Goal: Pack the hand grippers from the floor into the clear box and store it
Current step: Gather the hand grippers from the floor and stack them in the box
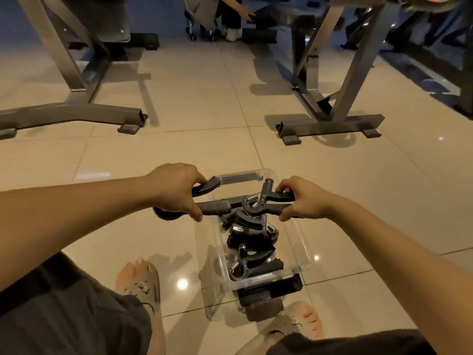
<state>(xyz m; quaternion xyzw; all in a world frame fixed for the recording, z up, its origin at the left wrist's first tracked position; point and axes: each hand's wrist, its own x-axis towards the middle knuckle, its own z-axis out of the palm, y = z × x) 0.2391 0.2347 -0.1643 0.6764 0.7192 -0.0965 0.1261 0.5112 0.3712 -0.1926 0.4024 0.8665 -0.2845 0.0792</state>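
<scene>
The clear box (301, 240) holds perhaps three hand grippers (252, 254). Above it, left grip (176, 190) and right grip (304, 198) each clasp another.

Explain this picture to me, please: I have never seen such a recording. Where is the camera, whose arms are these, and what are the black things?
There is no machine here. A person works with two bare hands, and the single picture comes from a camera worn on their head, looking forward and down. The left hand grips one black spring-loaded hand gripper, and the right hand grips a second black hand gripper. Both are held over a clear plastic box that stands on the beige tiled floor between the person's sandalled feet. Several more black grippers already lie inside the box. Behind it stand the grey metal frames of gym equipment.
</scene>
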